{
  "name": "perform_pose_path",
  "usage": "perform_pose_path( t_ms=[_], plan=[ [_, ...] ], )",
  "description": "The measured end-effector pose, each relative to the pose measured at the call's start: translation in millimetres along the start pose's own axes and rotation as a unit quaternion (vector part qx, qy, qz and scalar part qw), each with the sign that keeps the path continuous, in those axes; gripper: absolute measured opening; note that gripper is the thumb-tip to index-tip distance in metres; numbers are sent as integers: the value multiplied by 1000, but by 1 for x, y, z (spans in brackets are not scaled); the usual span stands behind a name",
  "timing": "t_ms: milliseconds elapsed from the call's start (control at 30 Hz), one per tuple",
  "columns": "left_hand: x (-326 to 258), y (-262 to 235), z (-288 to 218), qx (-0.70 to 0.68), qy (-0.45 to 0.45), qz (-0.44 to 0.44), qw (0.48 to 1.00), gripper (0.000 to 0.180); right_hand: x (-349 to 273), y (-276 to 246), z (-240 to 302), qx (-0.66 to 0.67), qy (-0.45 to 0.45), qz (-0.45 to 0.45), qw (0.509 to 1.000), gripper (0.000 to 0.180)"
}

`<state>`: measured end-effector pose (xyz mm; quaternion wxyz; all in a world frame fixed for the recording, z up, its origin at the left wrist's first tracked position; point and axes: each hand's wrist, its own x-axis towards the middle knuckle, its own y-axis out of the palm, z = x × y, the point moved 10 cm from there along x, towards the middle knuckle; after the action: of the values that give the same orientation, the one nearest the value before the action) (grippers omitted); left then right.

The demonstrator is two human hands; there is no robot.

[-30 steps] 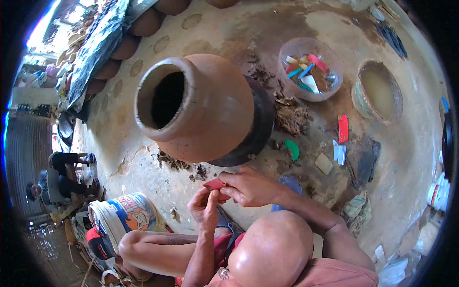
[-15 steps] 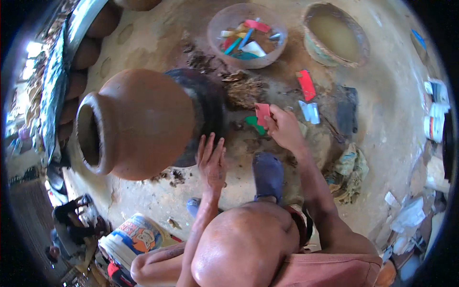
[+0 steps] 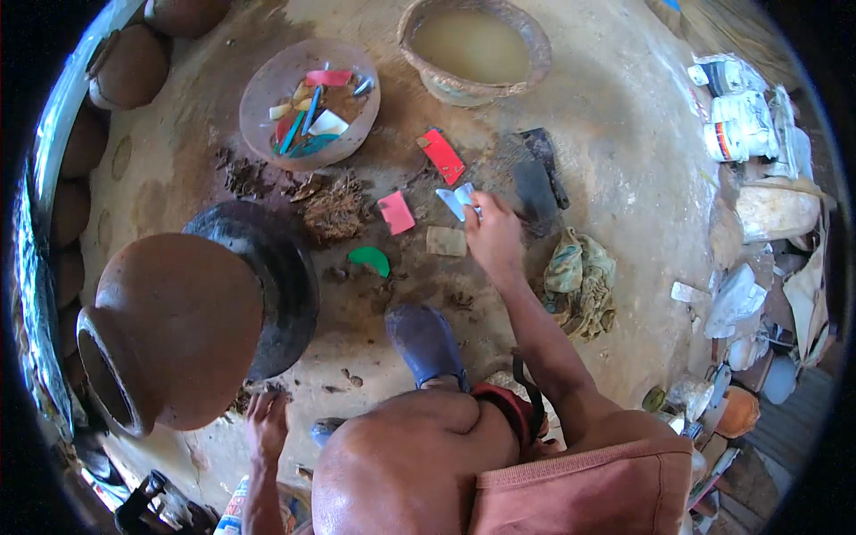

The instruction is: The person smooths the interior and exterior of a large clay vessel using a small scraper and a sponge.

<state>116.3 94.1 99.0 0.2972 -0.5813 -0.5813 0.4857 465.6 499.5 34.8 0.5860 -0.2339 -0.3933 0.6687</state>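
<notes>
A large brown clay pot (image 3: 183,325) lies tipped on its side at the left, its mouth facing left and its rear set in a black rounded base (image 3: 267,281). Just below the base, my left hand (image 3: 267,426) hovers near the floor with fingers loosely bent and nothing seen in them. My right hand (image 3: 495,236) pinches the edge of a light blue plastic piece (image 3: 453,202) low over the floor. Around it lie a red piece (image 3: 442,156), a pink piece (image 3: 396,213), a beige piece (image 3: 446,241) and a green curved piece (image 3: 369,260).
A translucent bowl (image 3: 259,111) of coloured scraps stands far left, beside a basin of murky water (image 3: 428,85). A crumpled cloth (image 3: 580,281) and dark flat slabs (image 3: 535,189) lie right of my hand. Clay lumps (image 3: 334,209) sit near the pot; more pots (image 3: 134,67) line the left.
The pink piece has left my right hand and lies on the floor; that hand has moved right to the light blue piece. My left hand has come away from the black base. The view has shifted.
</notes>
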Motion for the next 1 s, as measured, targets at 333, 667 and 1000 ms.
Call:
perform_pose_path(
  t_ms=[333, 667, 1000],
  plan=[
    [-126, -10, 167, -71, -206, 146, 965, 51, 109, -43, -161, -165, 118, 111, 973, 51],
    [-85, 56, 82, -543, -382, -33, 747, 83, 102, -83, -115, -244, -18, 144, 959, 58],
    [-3, 150, 78, -712, -382, -334, 485, 72, -84, 15, 177, -123, -330, 421, 836, 46]
  ],
)
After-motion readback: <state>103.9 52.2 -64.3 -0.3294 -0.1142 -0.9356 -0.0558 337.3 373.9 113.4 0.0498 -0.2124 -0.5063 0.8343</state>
